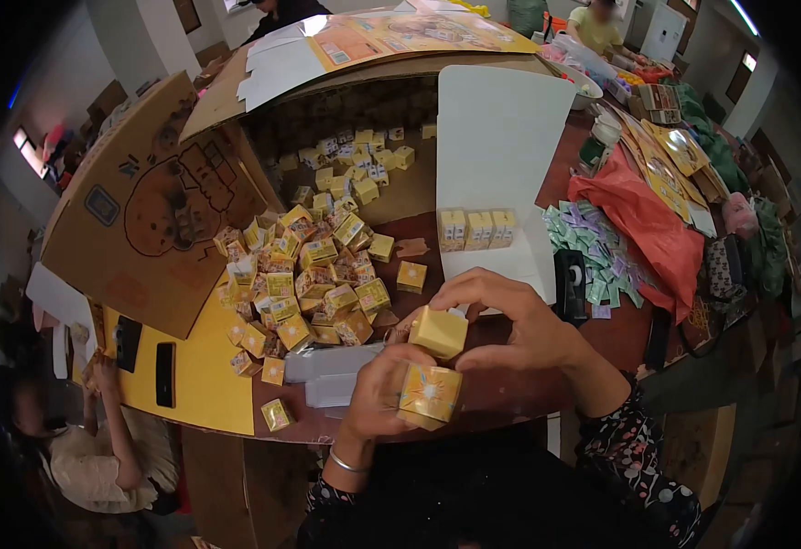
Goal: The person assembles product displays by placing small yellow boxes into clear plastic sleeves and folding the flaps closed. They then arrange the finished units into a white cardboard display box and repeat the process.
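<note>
My left hand [378,393] is closed around a small yellow box with a star-like print [429,395], near the table's front edge. Just above it, a plain yellow box [439,331] sits between the fingers of my right hand [510,325], its far side touched by the left fingers. A white open box [501,137] stands behind my hands, with several small boxes [478,230] in a row inside. To the left lies a heap of small yellow boxes [309,274]. Clear plastic trays [332,371] lie beside my left hand.
A large cardboard carton [158,210] holds more small boxes [355,169]. Green and purple sachets [593,247] and a red plastic bag [643,238] lie at the right. A black phone [165,375] rests at the left, near a seated person [98,457]. Others are behind.
</note>
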